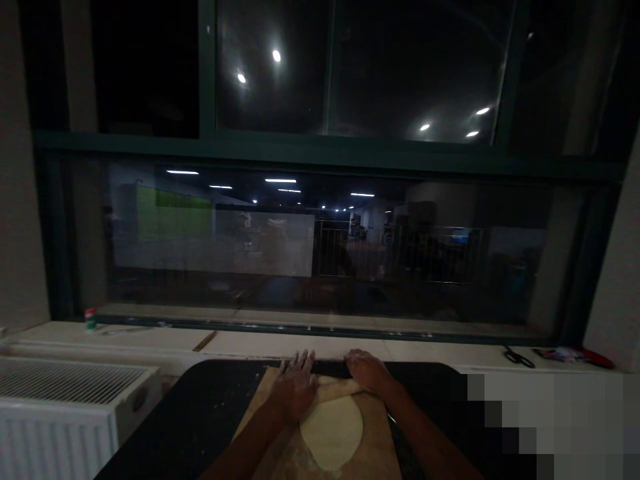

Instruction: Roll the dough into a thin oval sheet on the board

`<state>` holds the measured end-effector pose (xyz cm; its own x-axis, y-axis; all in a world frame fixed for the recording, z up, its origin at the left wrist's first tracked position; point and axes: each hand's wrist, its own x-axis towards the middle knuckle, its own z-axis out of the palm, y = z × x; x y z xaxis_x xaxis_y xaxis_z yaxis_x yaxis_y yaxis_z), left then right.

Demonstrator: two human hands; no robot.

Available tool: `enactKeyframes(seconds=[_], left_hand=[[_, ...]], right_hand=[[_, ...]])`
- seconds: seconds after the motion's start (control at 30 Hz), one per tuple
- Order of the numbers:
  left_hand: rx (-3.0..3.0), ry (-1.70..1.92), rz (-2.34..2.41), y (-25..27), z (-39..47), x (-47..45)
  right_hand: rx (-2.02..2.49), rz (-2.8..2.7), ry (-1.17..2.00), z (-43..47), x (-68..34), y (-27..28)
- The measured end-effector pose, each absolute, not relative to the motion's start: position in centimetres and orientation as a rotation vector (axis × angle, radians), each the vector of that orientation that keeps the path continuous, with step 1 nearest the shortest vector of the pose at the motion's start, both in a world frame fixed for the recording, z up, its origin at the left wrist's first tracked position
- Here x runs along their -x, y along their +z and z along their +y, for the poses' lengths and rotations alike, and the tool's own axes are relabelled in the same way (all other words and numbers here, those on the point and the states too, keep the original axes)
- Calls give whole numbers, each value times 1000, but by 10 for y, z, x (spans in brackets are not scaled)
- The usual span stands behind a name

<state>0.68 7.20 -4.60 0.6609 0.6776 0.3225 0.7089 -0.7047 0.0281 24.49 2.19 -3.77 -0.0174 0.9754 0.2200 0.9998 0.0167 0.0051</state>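
While both flat palms press the pin (327, 385), the left hand (296, 390) and right hand (367, 371) should bear down evenly so the dough (334, 430) thins alike. The dough lies on the board (373, 453), just under the pin. No containers show, save a small jar (90, 319) whose contents I cannot tell.

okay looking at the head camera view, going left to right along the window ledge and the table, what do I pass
White radiator → small green-and-red container on the ledge → wooden stick → left hand on the rolling pin → flat dough on the wooden board → right hand → black scissors → red object.
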Motion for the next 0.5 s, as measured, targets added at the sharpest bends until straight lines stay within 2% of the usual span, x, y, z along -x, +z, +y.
enactKeyframes(seconds=[0.33,0.5], left_hand=[[2573,-864,-747,-66,5,27],[2670,-850,-574,-55,-36,65]], right_hand=[[2152,-1872,-280,-104,-200,-40],[2113,-1751,-182,-162,-178,-55]])
